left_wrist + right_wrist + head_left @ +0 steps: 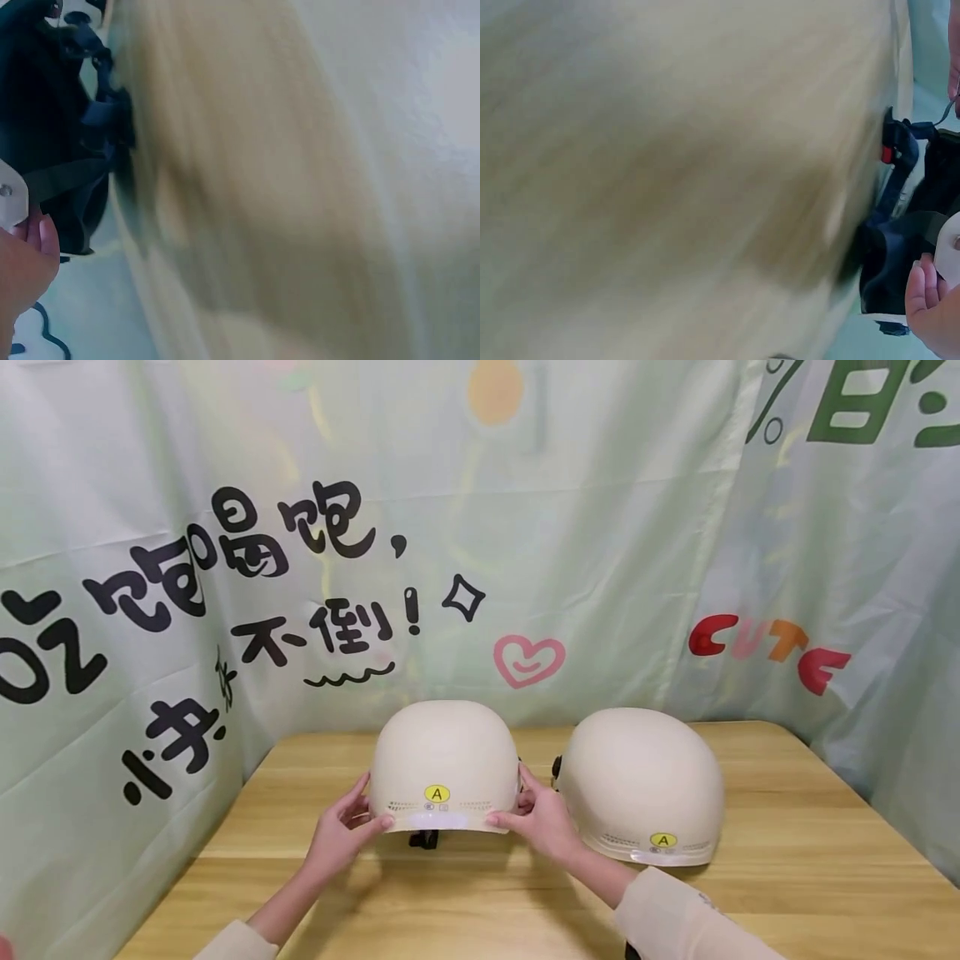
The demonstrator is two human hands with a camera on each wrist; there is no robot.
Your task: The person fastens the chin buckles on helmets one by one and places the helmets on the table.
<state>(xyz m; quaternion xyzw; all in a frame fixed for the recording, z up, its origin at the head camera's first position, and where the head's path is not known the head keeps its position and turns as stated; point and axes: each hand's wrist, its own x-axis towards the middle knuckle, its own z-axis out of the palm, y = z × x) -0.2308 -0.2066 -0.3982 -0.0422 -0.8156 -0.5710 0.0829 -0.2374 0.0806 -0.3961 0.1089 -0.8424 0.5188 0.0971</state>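
Two cream helmets, each with a yellow "A" sticker at the brim, are in the head view. Both hands grip the left helmet [446, 752] by its sides, thumbs at the lower brim. My left hand [339, 831] is at its left edge and my right hand [543, 818] at its right edge. Below the brim hangs a black strap with a buckle [424, 839]. The wrist views show the dark inner lining [45, 97] and the chin strap [900, 161] with a red spot on its buckle. Beside my right forearm rests the second helmet [645, 781].
A wooden table [465, 910] lies under the helmets, its far edge against a pale green curtain [600, 568] with printed lettering. The second helmet stands close on the right, with a black knob [557, 767] on its left side.
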